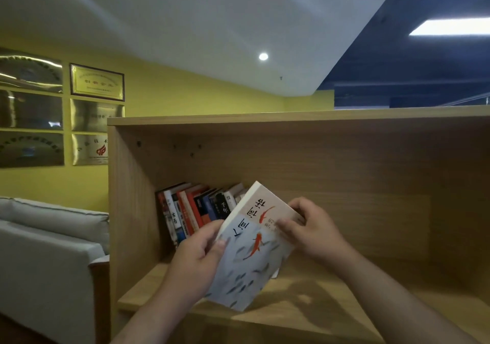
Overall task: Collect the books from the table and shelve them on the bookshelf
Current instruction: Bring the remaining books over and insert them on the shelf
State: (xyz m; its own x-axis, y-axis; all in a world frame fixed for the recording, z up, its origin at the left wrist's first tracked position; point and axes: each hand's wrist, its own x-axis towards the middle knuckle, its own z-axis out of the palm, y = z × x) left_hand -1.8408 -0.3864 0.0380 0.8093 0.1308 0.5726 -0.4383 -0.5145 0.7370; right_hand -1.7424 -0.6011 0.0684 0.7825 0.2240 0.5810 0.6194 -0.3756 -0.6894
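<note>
matt wooden bookshelf (344, 174), glossy paper book (254, 251)

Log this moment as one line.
phase: shelving | left hand: grips book, lower left | right hand: pinches book, upper right | book: tilted, cover upside down, before shelved books | shelved books: leaning, left end of bookshelf

A yellow painted wall (185, 97) carries a dark-framed gold plaque (97, 82) among shiny metal plaques (31, 110). Below stands a pale grey fabric sofa (53, 237). A round recessed lamp (263, 56) glows in the white ceiling (212, 12); beside it, a dark blue ceiling (424, 65) holds a rectangular light panel (450, 26).
</note>
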